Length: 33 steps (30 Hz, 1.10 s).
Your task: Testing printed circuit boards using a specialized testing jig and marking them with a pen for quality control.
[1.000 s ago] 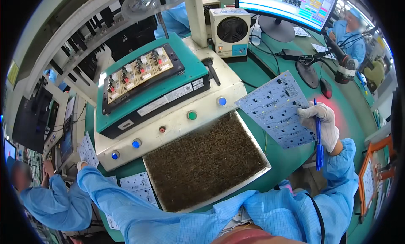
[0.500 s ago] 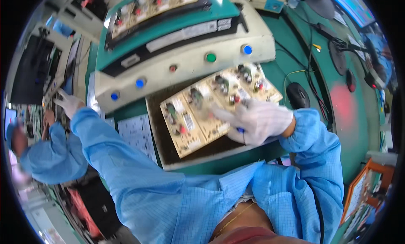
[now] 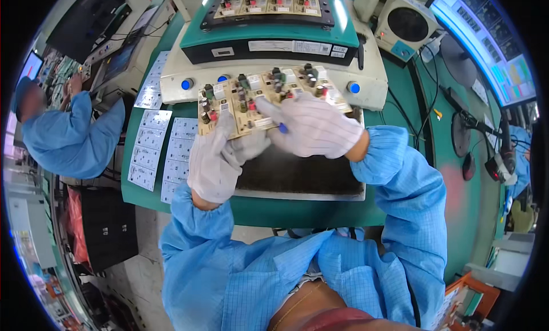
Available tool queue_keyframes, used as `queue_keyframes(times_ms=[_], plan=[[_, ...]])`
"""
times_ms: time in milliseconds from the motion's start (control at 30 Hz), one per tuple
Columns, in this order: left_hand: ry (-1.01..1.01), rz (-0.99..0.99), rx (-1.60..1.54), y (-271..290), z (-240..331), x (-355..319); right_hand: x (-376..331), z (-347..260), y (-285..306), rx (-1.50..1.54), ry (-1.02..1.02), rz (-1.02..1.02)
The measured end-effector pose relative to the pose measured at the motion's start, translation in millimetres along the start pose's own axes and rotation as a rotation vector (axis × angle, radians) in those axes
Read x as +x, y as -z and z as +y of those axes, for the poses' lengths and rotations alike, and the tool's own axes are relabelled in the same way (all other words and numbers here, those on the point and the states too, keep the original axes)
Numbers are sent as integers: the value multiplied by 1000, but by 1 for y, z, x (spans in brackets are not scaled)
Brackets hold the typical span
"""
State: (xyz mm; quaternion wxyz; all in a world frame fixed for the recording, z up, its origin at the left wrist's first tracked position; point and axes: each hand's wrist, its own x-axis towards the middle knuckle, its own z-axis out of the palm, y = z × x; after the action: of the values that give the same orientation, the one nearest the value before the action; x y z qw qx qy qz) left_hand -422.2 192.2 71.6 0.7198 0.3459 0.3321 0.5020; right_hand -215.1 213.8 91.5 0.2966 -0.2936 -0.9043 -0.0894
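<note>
A tan circuit board panel (image 3: 245, 118), populated with black, green and red components, is raised and tilted above a dark, pale-rimmed tray (image 3: 303, 175). My left hand (image 3: 219, 158), in a white glove, grips the panel's near left edge, thumb on top and fingers beneath. Over the panel's near right part is my gloved right hand (image 3: 317, 124), its index finger stretched toward the components. A small blue spot of something (image 3: 282, 127) shows among its curled fingers; the rest of that thing is hidden. Whether the right hand also grips the panel, I cannot tell.
Behind the panel stands a cream and green test machine (image 3: 269, 51) with blue buttons, another populated panel (image 3: 266, 4) on top. Printed sheets (image 3: 150, 148) lie left. At right are a fan unit (image 3: 405, 25), cables, a mouse (image 3: 469, 166) and a monitor (image 3: 492, 39). A co-worker (image 3: 68, 131) sits far left.
My left hand has come from the far left onto the panel's edge. The panel has been lifted off the tray and turned squarer to me. My right hand stays over it. The view has shifted.
</note>
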Motion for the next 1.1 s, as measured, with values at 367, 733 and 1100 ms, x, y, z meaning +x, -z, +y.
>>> queue_keyframes(times_ms=[367, 733, 1100], plan=[[-436, 348, -34, 86, 53, 4, 90, 157, -11, -439, -470, -229], [-601, -256, -243, 126, 94, 18, 118, 179, -4, -625, -188, -249], [-452, 147, -81, 34, 93, 119, -56, -7, 21, 508, -606, -393]])
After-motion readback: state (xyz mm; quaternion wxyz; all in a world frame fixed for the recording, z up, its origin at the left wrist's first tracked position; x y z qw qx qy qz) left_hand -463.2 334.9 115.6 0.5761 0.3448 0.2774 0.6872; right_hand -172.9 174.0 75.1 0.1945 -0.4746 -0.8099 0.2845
